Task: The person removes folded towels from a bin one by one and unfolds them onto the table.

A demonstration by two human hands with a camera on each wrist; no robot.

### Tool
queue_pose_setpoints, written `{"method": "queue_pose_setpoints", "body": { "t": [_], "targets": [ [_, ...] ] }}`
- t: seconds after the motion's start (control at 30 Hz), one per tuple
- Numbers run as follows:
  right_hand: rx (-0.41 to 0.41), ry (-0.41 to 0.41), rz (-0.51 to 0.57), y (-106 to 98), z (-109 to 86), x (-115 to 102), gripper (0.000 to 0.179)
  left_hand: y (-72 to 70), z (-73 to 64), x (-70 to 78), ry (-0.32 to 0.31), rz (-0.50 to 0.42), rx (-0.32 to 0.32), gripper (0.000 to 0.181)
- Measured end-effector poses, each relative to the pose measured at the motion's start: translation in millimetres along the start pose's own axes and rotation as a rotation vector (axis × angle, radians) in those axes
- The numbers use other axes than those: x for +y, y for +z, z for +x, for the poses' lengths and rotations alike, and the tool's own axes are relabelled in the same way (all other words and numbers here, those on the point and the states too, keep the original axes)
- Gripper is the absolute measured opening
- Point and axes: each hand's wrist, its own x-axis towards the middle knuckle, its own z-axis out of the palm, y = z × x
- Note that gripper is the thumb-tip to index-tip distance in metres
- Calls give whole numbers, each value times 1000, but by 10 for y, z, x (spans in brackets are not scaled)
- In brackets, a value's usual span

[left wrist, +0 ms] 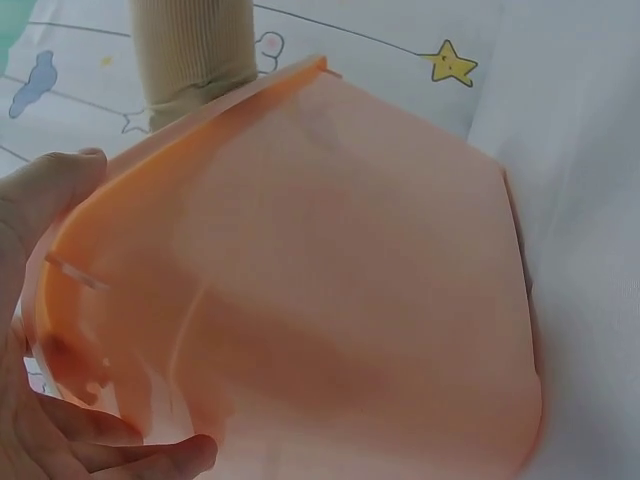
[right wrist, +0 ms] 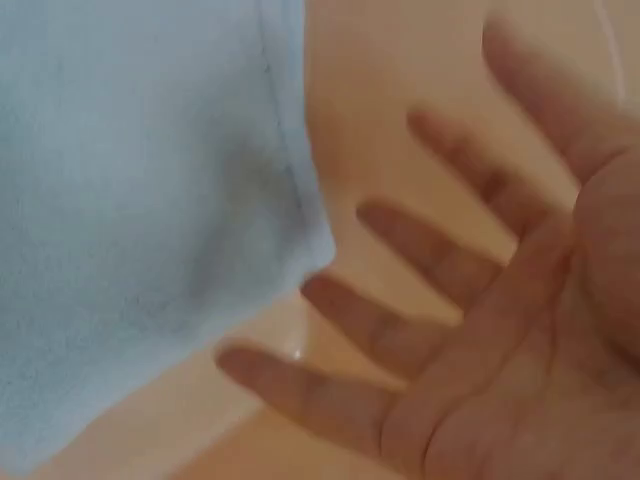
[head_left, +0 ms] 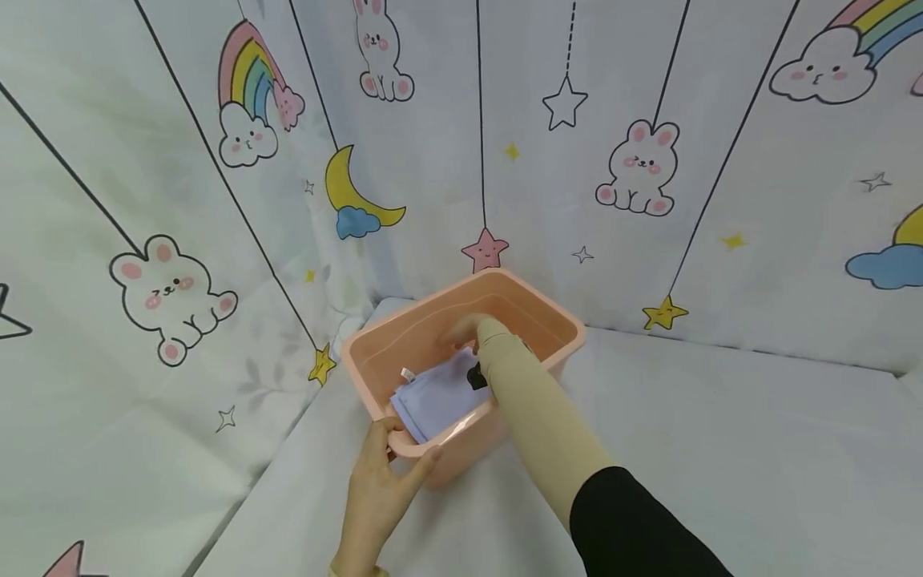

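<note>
Your left hand (head_left: 378, 489) grips the near rim of the pink bin (head_left: 548, 320), low and just left of centre in the head view, thumb hooked over the lip and fingers against the outer wall. The left wrist view confirms it: your thumb (left wrist: 55, 185) sits on the rim at the left edge of the frame, your fingers (left wrist: 150, 455) curl under the bin's wall (left wrist: 350, 300) at lower left, and the wall fills most of that frame.

Your right hand (head_left: 465, 328) is down inside the bin, at centre frame in the head view, the arm in a beige sleeve (head_left: 534, 409) with a black cuff (head_left: 634, 529) towards the lower right. In the right wrist view the hand (right wrist: 520, 330) is released: fingers (right wrist: 420, 250) spread and straight, holding nothing, hovering over the bin's pink floor (right wrist: 400, 100).

The pale blue cloth (head_left: 440, 393) lies in the bin, towards its near left corner, with a small white tag at its far left edge. In the right wrist view the cloth (right wrist: 130, 200) fills the left half, its edge just beside your fingertips; whether they touch cannot be told.

The bin stands on a white-covered bench (head_left: 721, 449), against a backdrop (head_left: 649, 120) printed with rabbits, stars and rainbows.
</note>
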Motion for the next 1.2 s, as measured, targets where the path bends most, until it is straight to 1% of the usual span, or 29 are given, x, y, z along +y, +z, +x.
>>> {"method": "queue_pose_setpoints", "body": {
  "t": [0.03, 0.07, 0.1, 0.2, 0.3, 0.33, 0.37, 0.43, 0.5, 0.57, 0.63, 0.7, 0.73, 0.8, 0.87, 0.93, 1.03, 1.1, 1.17, 1.2],
  "targets": [
    [-39, -3, 49, -15, 44, -4, 66, -2, 6, -5, -2, -2, 1, 53],
    [-55, 14, 114, 11, -61, -68, 65, -2, 11, -11, -5, -5, 1, 53],
    [-82, 16, 134, 40, -180, -133, 62, -4, 12, -15, -7, -5, 0, 54],
    [-186, -10, 123, 39, -355, -219, 57, -22, 17, -30, -18, 0, 0, 56],
    [-274, -38, 33, 50, -438, -200, 56, -14, -19, -49, -25, 12, 4, 56],
    [-281, -40, 17, 40, -458, -196, 56, -14, -21, -57, -24, 10, 8, 56],
    [-271, -34, 13, 30, -474, -190, 56, -16, -19, -63, -20, 8, 14, 55],
    [-222, 1, -34, -2, -496, -169, 55, -22, -6, -73, -5, 0, 23, 55],
    [-173, 65, -31, -31, -512, -145, 51, -24, 14, -81, 14, -11, 27, 55],
    [-150, 115, -57, -45, -517, -118, 46, -23, 33, -88, 30, -17, 27, 55],
    [-149, 153, -43, -45, -511, -96, 44, -19, 44, -94, 41, -19, 29, 55],
    [-134, 187, -6, -35, -498, -76, 42, -13, 52, -102, 45, -17, 26, 55],
    [-127, 189, -3, -36, -495, -67, 42, -14, 56, -99, 49, -14, 24, 55],
    [-105, 209, 41, -37, -481, -55, 41, -17, 61, -96, 48, -11, 19, 55],
    [-130, 180, 8, -36, -448, -48, 41, -20, 63, -96, 41, -14, 14, 55],
    [-176, 125, -26, -34, -412, -54, 42, -22, 59, -100, 32, -8, 14, 55],
    [-233, 85, 13, -31, -367, -67, 44, -25, 53, -111, 29, -7, 19, 56],
    [-271, 72, 47, -36, -336, -71, 44, -25, 53, -121, 34, -2, 21, 57],
    [-300, 65, 54, -42, -304, -65, 43, -24, 54, -130, 43, -6, 22, 56],
    [-324, 37, 32, -41, -287, -65, 43, -23, 52, -136, 46, -6, 22, 56]
  ]
}}
